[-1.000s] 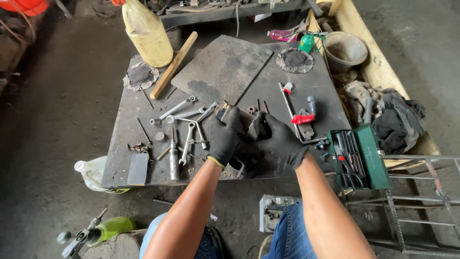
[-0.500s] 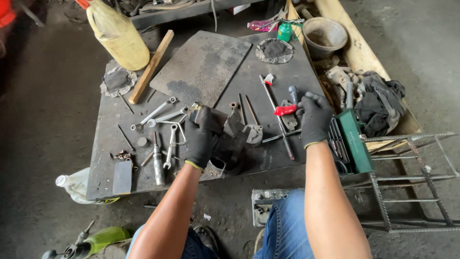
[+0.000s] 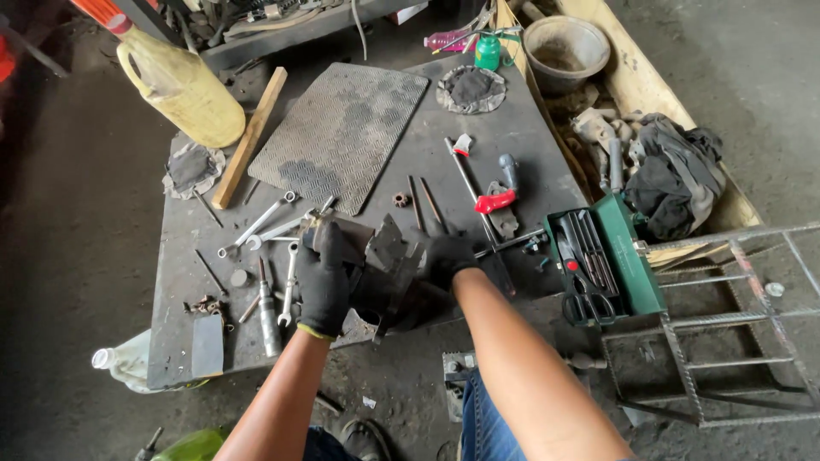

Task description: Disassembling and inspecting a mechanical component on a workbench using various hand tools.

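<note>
Dark metal part (image 3: 389, 273) sits at the near edge of the steel worktable (image 3: 478, 128), clamped between both gloved hands, left hand (image 3: 325, 282) and right hand (image 3: 448, 254), probably steadying it, with wrenches (image 3: 272, 224) close by

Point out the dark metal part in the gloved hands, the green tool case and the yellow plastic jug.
Dark metal part (image 3: 389, 273), head view, on its upper plate between the hands.
Green tool case (image 3: 636, 265), head view, on its open lid.
Yellow plastic jug (image 3: 188, 90), head view, on its side wall.
</note>
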